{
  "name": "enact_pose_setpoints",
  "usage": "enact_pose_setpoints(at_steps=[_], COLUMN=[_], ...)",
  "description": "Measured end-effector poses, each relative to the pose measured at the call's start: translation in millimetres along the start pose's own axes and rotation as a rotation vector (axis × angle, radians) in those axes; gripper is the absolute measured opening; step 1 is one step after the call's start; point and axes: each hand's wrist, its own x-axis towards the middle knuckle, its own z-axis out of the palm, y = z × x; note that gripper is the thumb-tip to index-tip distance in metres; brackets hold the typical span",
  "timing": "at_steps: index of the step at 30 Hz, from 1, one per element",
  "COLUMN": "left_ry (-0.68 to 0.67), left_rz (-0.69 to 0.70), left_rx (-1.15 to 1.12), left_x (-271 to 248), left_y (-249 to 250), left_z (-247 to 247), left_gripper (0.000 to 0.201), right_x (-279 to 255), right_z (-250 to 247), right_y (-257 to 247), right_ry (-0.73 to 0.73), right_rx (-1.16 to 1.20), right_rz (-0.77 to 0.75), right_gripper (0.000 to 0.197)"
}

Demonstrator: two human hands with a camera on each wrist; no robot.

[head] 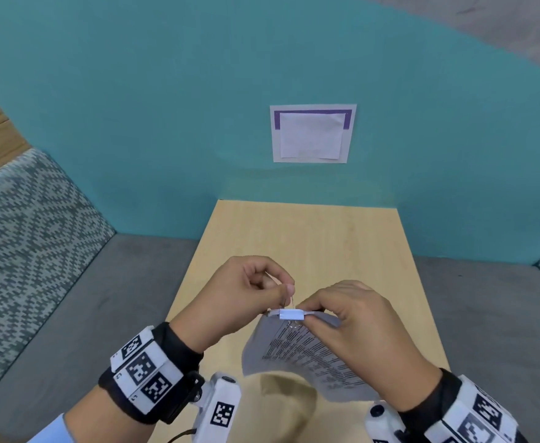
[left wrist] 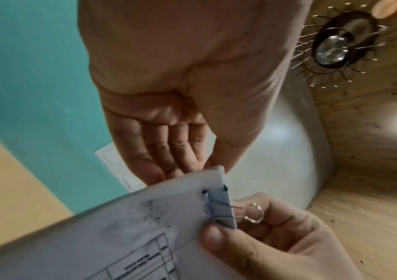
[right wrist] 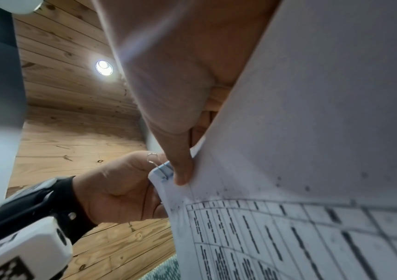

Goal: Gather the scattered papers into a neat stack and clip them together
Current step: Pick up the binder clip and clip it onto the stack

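We hold the paper stack [head: 307,353] in the air above the near end of the wooden table [head: 294,238], and the white binder clip [head: 291,314] already sits on its far edge, with the sheets hanging from it toward us and to the right. The clip's long axis runs left to right along that edge, and this is the relation the next move seems to turn on: the wire handle [head: 289,300] stands up and away from the clip body, on the far side of it, so folding it flat means swinging it across the clip's long axis and down onto the paper.

Our left hand [head: 246,295] is the nearer one to that handle. Its thumb and forefinger pinch the wire loop from the left and slightly beyond the clip, with the other fingers curled in. The left wrist view shows the loop [left wrist: 255,213] between those fingertips, just off the clip body [left wrist: 220,207], which bites the corner of the sheets.

Our right hand [head: 355,324] lies to the right of the clip and touches it; its thumb [right wrist: 180,166] presses the top sheet right beside the clip, fingers behind the stack, so it grips the papers and steadies them.

A second handle [head: 292,324] appears to lie already flat on the printed face below the clip, though it is small.
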Motion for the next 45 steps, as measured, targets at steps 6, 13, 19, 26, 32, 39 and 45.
enact_pose_setpoints(at_steps=[6, 13, 19, 26, 32, 39, 45], left_ry=[-0.116, -0.156, -0.086, -0.202, -0.02, 0.115, -0.049], left_rz=[-0.13, -0.049, 0.098, 0.03, 0.026, 0.021, -0.291], left_rx=[0.127, 0.174, 0.367, 0.08, -0.05, -0.362, -0.508], left_x=[3, -2, -1, -6, -7, 21, 55], left_y=[-11, -20, -34, -76, -93, -77, -133], left_z=[-1, 2, 10, 10, 10, 4, 13], left_gripper=[0.022, 0.052, 0.022, 0.027, 0.011, 0.03, 0.059], right_x=[2, 20, 26, 37, 32, -22, -31], right_z=[1, 1, 3, -16, -38, 13, 65], right_y=[3, 14, 20, 22, 66, 115, 120], right_ry=[-0.028, -0.206, -0.243, -0.194, -0.001, -0.334, -0.158], right_rx=[-0.039, 0.01, 0.106, 0.366, 0.395, 1.039, 1.163], right_rz=[0.021, 0.167, 0.224, 0.272, 0.339, 0.717, 0.819], right_gripper=[0.005, 0.011, 0.011, 0.008, 0.048, 0.051, 0.033])
